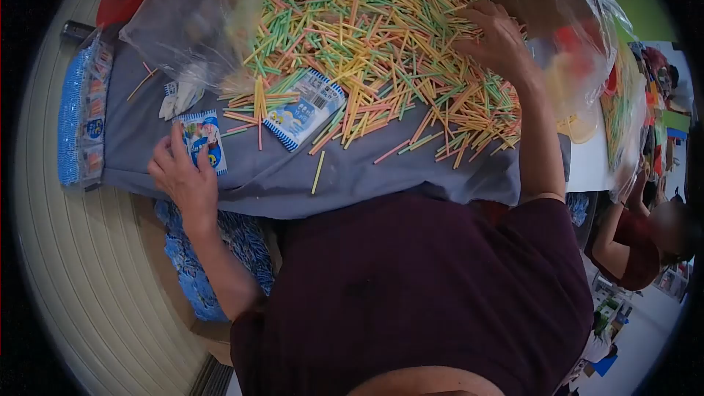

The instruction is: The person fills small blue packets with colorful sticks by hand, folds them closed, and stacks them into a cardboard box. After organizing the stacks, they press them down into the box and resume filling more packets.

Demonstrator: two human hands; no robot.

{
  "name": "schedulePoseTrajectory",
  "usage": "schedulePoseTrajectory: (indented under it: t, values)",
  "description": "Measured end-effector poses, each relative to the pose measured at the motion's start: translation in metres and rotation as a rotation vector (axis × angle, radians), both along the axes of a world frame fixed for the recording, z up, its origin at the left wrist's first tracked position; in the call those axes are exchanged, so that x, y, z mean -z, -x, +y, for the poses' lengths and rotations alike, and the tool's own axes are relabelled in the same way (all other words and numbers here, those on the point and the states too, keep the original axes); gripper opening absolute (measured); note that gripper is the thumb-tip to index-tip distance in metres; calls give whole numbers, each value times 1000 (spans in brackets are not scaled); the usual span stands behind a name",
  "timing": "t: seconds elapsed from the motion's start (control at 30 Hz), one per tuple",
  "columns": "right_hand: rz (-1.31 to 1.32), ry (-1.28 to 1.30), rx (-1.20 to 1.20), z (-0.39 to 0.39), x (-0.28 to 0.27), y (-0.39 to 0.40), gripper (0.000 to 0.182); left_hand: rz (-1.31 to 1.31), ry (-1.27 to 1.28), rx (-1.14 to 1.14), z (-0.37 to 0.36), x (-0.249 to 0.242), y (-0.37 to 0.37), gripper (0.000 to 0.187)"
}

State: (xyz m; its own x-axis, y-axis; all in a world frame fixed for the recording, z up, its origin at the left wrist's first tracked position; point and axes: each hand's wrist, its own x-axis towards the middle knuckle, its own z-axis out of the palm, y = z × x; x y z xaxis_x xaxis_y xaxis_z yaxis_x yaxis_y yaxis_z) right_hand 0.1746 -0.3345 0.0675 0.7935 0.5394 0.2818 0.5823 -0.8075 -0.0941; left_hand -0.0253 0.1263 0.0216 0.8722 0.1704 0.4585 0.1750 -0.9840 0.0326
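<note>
My left hand (185, 180) rests at the left on a small blue and white packet (204, 141), its fingers on the packet's left and lower part. My right hand (495, 38) reaches into the upper right of a big pile of thin pink, green and yellow sticks (367, 37); its fingers are bent and partly spread, and whether any stick is between them is unclear. Between the hands a larger blue and white packet (304, 111) lies tilted against the pile's front edge. Some white crumpled wrappers (181, 93) lie just above the small packet.
A clear plastic bag (198, 22) stands at the upper left, another (572, 51) at the right. A long pack with blue edges (84, 117) sits on the grey cloth's (279, 183) left end. At the far right another person (634, 242) works beside more sticks.
</note>
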Motion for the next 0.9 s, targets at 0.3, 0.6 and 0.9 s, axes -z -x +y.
schedulePoseTrajectory:
  t: [0.3,0.6,0.9]
  values:
    - [71,301,149,46,26,-21,48,218,225,509,-128,-10,-38,29]
    - [39,227,184,33,37,-38,36,-115,325,549,-130,13,-32,13]
    - [53,379,60,44,29,-41,33,-20,222,476,-135,11,-43,13]
